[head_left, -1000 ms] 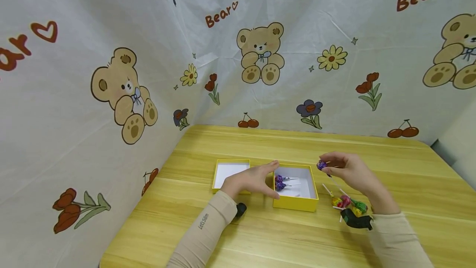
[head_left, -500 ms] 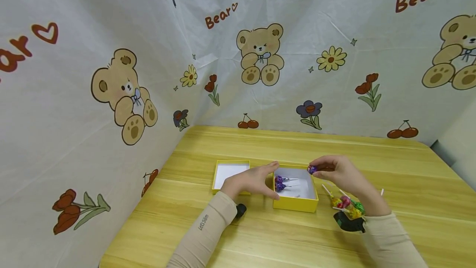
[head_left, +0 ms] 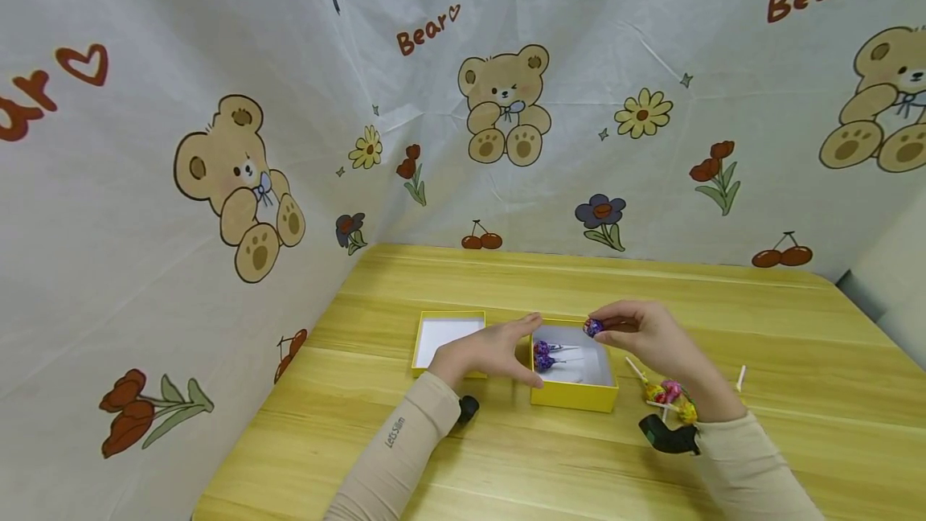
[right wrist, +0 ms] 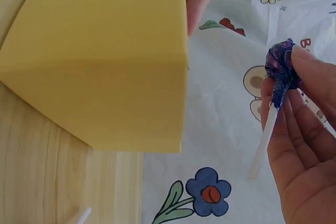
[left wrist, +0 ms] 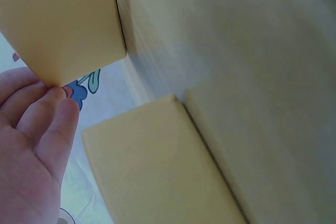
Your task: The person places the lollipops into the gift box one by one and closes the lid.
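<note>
My right hand (head_left: 651, 338) pinches a purple-wrapped lollipop (head_left: 592, 327) by its candy head, above the right part of an uncovered yellow box (head_left: 574, 398). In the right wrist view that lollipop's white stick (right wrist: 263, 140) points downward. My left hand (head_left: 490, 350) holds the box at its left end, thumb at the front corner and fingers at the back corner. The left wrist view has those fingertips touching the box's edge, the thumb out of sight. Inside the box, purple lollipops (head_left: 544, 363) lie against the left wall with their sticks to the right.
Left of the box lies its yellow-rimmed lid (head_left: 443, 334), white inside up, partly behind my left hand. Several yellow and pink lollipops (head_left: 669, 394) are piled right of the box, partly covered by my right forearm. A bear-printed cloth (head_left: 506, 207) hangs behind the wooden table (head_left: 506, 465).
My right hand has carried the purple lollipop leftward, from beside the box to over its right part. The left hand and the box stay in place.
</note>
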`<act>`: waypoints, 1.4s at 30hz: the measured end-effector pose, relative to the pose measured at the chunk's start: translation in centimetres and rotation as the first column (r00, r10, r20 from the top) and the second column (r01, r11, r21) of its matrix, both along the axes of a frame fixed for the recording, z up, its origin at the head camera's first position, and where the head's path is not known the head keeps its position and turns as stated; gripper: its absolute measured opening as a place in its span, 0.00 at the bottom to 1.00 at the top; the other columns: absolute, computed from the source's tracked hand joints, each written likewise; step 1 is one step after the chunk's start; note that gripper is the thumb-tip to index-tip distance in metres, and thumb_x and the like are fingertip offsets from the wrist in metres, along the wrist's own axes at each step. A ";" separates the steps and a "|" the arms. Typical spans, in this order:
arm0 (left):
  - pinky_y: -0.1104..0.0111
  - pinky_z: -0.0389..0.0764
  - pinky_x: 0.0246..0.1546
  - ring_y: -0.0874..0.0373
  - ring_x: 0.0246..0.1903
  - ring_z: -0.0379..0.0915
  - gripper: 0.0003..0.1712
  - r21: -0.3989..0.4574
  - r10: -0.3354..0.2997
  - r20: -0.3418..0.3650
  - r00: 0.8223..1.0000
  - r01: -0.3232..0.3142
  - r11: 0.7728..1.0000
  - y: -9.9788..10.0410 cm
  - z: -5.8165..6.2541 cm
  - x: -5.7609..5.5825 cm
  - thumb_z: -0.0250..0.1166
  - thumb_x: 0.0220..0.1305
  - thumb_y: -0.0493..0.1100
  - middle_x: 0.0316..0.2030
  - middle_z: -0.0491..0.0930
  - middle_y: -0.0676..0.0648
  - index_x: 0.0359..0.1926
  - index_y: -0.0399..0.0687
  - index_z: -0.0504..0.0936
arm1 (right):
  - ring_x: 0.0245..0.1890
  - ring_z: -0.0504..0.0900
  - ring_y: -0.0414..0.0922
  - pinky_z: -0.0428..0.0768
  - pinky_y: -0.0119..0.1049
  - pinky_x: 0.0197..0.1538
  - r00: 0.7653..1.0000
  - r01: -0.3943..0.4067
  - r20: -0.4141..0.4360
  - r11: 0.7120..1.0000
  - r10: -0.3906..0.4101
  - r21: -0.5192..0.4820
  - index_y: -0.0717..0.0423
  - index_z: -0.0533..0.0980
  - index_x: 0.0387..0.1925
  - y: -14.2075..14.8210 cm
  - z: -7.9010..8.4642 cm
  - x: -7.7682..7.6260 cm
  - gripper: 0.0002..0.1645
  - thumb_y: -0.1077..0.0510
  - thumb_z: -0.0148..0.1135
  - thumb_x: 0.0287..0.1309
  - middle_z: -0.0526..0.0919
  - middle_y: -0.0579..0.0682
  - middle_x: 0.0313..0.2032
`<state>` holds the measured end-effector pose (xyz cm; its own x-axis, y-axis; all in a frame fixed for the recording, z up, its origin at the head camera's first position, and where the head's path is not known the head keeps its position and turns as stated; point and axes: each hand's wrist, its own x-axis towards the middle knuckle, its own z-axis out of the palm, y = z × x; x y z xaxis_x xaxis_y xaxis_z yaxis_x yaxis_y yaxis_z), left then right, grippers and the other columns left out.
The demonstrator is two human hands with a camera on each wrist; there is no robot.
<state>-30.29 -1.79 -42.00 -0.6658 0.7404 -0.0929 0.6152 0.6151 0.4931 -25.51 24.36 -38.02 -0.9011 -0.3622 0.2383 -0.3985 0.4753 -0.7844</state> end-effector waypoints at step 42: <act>0.61 0.55 0.64 0.62 0.67 0.38 0.58 0.005 0.013 0.023 1.000 -0.014 1.000 0.0 0.2 0.1 0.62 0.43 0.70 0.69 0.36 0.59 0.68 0.62 0.40 | 0.39 0.79 0.51 0.79 0.28 0.38 0.983 -0.174 0.057 0.984 0.172 0.039 0.61 0.77 0.40 -4.4 -3.3 -0.4 0.12 0.66 0.60 0.51 0.80 0.55 0.38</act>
<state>-30.16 -1.75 -41.78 -0.6734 0.7318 -0.1045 0.5952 0.6206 0.5105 -25.89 19.96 -41.30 -0.8349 -0.5228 0.1720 -0.4359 0.4371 -0.7867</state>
